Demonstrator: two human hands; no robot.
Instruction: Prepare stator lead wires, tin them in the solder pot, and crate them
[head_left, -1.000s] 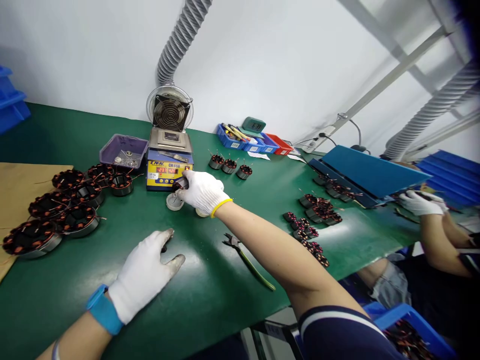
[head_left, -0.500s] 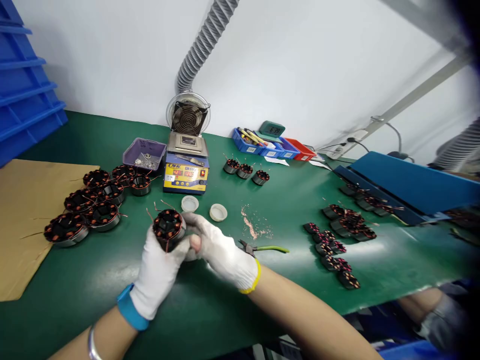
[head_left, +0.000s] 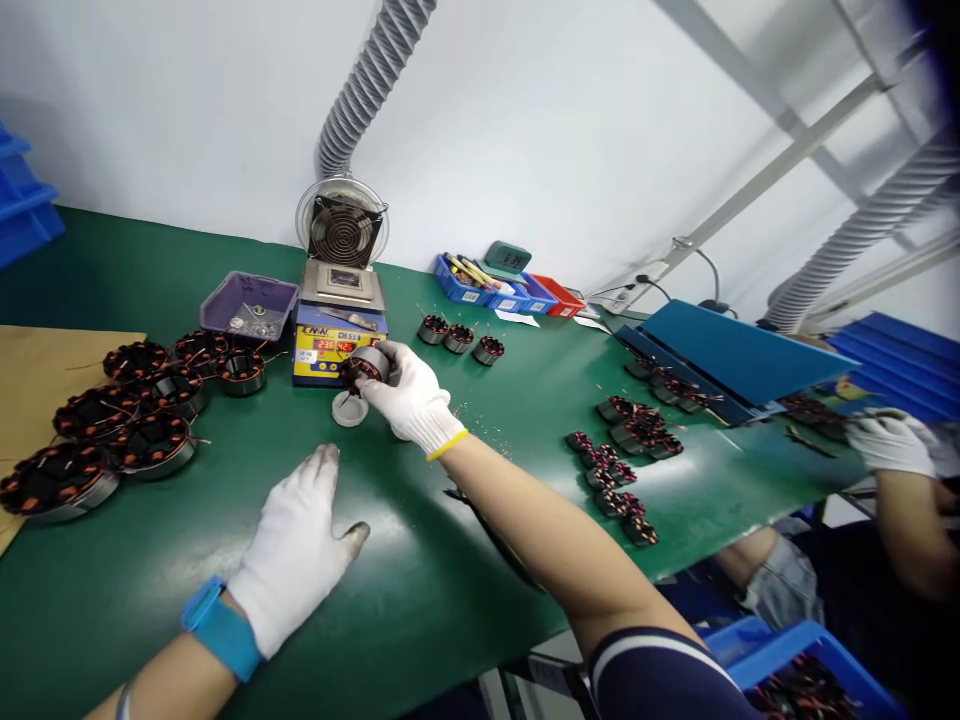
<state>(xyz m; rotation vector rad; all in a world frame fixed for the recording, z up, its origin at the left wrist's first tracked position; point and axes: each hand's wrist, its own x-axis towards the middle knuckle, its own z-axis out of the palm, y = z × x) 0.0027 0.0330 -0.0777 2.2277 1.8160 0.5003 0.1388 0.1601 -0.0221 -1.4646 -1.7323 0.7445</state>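
Observation:
My right hand (head_left: 409,397), in a white glove, is stretched forward and grips a small wound stator (head_left: 365,367) just above a white round cap (head_left: 348,407), in front of the yellow and blue solder pot (head_left: 339,333). My left hand (head_left: 296,548), gloved with a blue wristband, lies flat on the green table (head_left: 187,590) with fingers spread and holds nothing. Green-handled cutters (head_left: 495,535) lie partly hidden under my right forearm.
Several large copper-wound stators (head_left: 112,425) sit at the left by brown paper (head_left: 37,380). A purple tray (head_left: 247,303), a small fan (head_left: 341,227), three small stators (head_left: 459,335) and blue bins (head_left: 499,285) stand behind. More small stators (head_left: 619,470) lie right, near another person's gloved hand (head_left: 892,442).
Half a second ago both hands held the stator close in front. Now my right hand has carried it forward to the solder pot, and my left hand has let go and lies flat.

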